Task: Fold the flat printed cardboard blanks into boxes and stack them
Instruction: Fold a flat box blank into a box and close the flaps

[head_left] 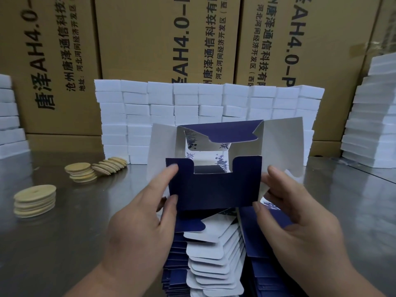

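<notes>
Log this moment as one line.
phase: folding | left hand: grips box | right hand: grips box | flat blanks: piled beneath | white boxes: stacked behind

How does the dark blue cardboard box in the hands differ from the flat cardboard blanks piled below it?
The dark blue cardboard box is opened into a hollow shape, its flaps standing out; the flat cardboard blanks lie collapsed. The box is held up by the left hand and right hand; the blanks rest in a pile. Both show dark blue print and white insides.
</notes>
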